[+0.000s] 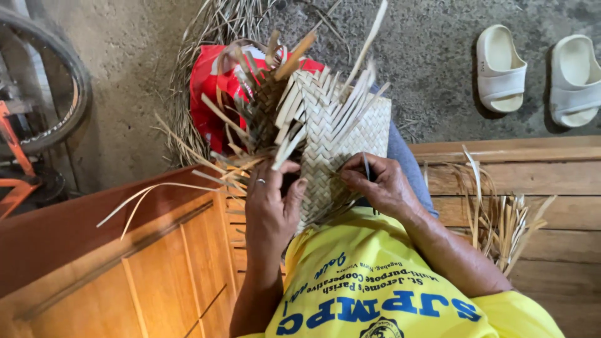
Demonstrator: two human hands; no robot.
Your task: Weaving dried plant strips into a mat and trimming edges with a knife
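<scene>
Our left hand point(270, 199) keeps its grip clamped on the woven mat point(338, 134), while our right hand point(379, 183) pinches a dark strip point(366, 166).

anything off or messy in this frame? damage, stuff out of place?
Nothing looks damaged. The woven mat has loose strips sticking out unevenly on its unfinished side, held by the left hand and right hand. More cut strips lie scattered on the wooden bench. Two sandals sit apart on the floor.

The bicycle wheel point(44, 81) is cut off by the left edge.
</scene>
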